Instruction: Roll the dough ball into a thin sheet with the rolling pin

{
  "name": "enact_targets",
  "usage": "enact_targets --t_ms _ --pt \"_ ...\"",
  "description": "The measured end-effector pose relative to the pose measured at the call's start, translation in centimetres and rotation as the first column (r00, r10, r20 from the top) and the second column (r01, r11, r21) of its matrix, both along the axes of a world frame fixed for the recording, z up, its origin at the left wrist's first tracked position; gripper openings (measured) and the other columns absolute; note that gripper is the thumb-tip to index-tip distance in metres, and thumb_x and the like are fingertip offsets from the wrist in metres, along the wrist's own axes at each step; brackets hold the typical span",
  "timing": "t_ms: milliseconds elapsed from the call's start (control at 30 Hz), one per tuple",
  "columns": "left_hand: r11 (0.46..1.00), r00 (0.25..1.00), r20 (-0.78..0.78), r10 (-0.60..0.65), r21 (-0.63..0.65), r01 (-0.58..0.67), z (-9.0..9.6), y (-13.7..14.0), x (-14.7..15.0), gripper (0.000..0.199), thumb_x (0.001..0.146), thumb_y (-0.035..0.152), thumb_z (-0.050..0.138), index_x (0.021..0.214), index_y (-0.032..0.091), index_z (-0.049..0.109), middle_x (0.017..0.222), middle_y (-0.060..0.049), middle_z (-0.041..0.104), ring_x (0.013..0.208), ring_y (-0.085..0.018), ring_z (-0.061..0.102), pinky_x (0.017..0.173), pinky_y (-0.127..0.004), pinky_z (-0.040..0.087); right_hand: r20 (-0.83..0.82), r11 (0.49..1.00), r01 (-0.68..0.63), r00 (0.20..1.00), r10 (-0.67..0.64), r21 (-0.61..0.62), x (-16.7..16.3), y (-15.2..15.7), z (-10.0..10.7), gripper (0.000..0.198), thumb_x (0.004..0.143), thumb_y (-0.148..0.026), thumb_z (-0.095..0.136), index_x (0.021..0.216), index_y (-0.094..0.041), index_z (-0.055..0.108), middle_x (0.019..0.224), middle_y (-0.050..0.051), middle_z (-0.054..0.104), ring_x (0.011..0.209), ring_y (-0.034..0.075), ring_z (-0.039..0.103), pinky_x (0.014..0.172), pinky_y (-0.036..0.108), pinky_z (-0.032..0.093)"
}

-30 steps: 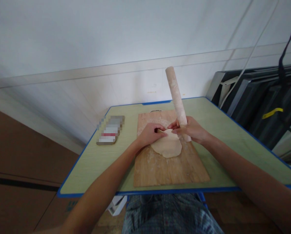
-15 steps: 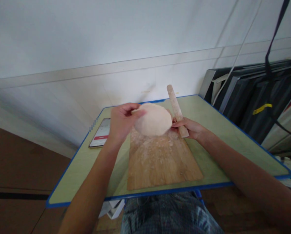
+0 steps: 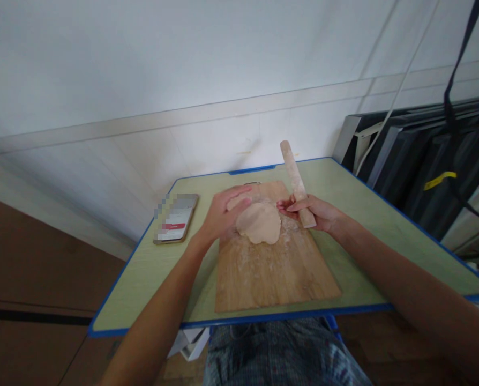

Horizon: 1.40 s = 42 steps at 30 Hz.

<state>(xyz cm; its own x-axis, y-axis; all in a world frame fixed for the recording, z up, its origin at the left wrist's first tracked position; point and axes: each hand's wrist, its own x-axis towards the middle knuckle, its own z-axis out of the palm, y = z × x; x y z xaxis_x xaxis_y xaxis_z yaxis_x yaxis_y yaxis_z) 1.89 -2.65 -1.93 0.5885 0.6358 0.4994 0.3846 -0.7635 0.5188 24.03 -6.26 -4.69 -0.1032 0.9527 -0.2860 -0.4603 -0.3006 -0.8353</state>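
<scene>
A thin, roundish sheet of dough [image 3: 259, 224] lies on the wooden board [image 3: 275, 279], its near edge wavy. My left hand [image 3: 225, 212] is at the dough's far left edge, the edge caught between thumb and fingers. In my right hand [image 3: 317, 210] is a floury rolling pin [image 3: 293, 171], gripped close to its lower end, with its other end pointing up and away. My right fingertips are just beside the dough's right edge. Loose flour is scattered over the board around the dough.
A phone [image 3: 177, 220] lies on the left of the green table [image 3: 364, 230], which has a blue rim. Behind it stands a white wall [image 3: 207, 145]. Dark flat panels [image 3: 416, 155] lean at the right, with a black strap [image 3: 448, 102] hanging before them.
The dough sheet has come down from a raised position onto the board. My left hand has lowered with it and moved toward the right. My right hand still holds the rolling pin.
</scene>
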Motion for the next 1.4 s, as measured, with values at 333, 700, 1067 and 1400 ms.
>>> enact_targets --t_ms 333,700,1067,1400 --pt "0.986 0.823 -0.567 0.025 0.149 0.073 -3.9 -1.4 2.6 0.062 0.089 0.050 0.026 0.135 0.009 0.030 0.143 -0.017 0.030 0.133 -0.024 0.025 0.108 -0.040 0.021 0.075 0.999 -0.007 0.997 0.003 0.045 -0.4 -0.3 0.3 0.020 0.056 0.006 0.055 0.058 -0.014 0.060 0.069 0.001 0.067 0.065 0.008 0.062 0.070 0.016 0.050" --pt "0.835 0.953 0.083 0.290 0.464 -0.294 -2.4 -1.5 1.0 0.047 0.089 0.029 0.028 0.134 0.015 0.031 0.146 -0.012 0.024 0.136 -0.023 0.015 0.109 -0.047 0.014 0.898 0.880 -0.279 -0.111 -0.427 0.384 0.5 -1.1 0.9 0.021 0.082 -0.040 0.051 0.084 -0.019 0.051 0.074 0.007 0.063 0.065 0.021 0.058 0.052 0.028 0.033" --pt "0.887 0.754 -0.481 0.448 0.344 -0.308 -1.8 -1.0 1.5 0.043 0.091 0.030 0.026 0.115 0.010 0.055 0.117 -0.014 0.059 0.112 -0.025 0.052 0.095 -0.039 0.039 0.742 0.766 -0.621 -0.433 -0.512 0.166 -0.7 -1.8 0.7 0.044 0.091 -0.049 0.027 0.095 -0.017 0.057 0.097 0.012 0.061 0.090 0.024 0.056 0.071 0.033 0.038" --pt "0.920 0.656 -0.662 0.363 0.140 -0.367 -0.7 3.5 2.8 0.045 0.089 0.035 0.026 0.126 0.020 0.046 0.132 -0.008 0.049 0.119 -0.028 0.044 0.096 -0.048 0.035 0.901 0.852 -0.513 -0.313 -0.301 0.107 -0.4 2.9 0.7 0.058 0.091 -0.053 0.015 0.127 -0.020 0.047 0.136 0.012 0.044 0.125 0.028 0.036 0.097 0.050 0.031"
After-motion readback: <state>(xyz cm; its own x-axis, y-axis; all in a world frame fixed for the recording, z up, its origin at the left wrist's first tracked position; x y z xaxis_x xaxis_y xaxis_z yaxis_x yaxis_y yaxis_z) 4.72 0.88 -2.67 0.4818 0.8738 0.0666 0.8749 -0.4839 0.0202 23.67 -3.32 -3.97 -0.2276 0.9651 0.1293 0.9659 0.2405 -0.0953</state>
